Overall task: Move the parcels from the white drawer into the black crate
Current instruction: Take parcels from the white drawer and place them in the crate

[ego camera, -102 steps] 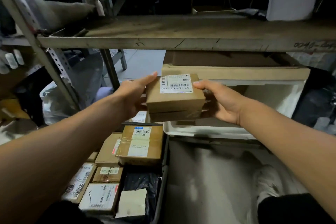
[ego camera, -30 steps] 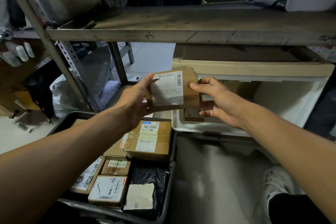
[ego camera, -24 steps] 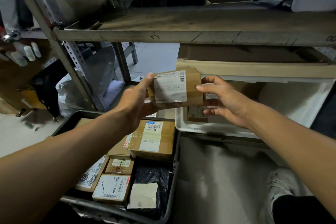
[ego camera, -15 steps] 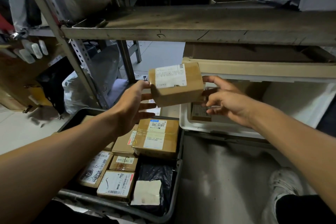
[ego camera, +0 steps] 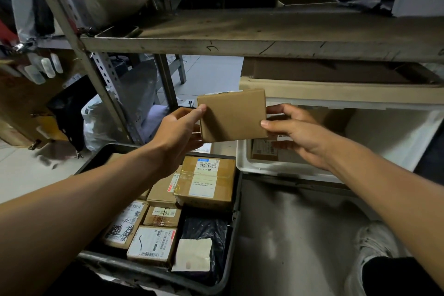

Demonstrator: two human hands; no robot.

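Dim, cool light; the floor [ego camera: 211, 72] beyond glows brightest, the top shelf [ego camera: 264, 31] recess sinks into black. Wide-angle bending at edges, left side smeared.

Both bare forearms are stretched forward, converging. The left hand [ego camera: 176, 131] is held with its thumb raised (tip pressed to what is gripped) and fingers curled beneath. The right hand [ego camera: 296, 133] is angled inward, fingers loosely bent, thumb extended.
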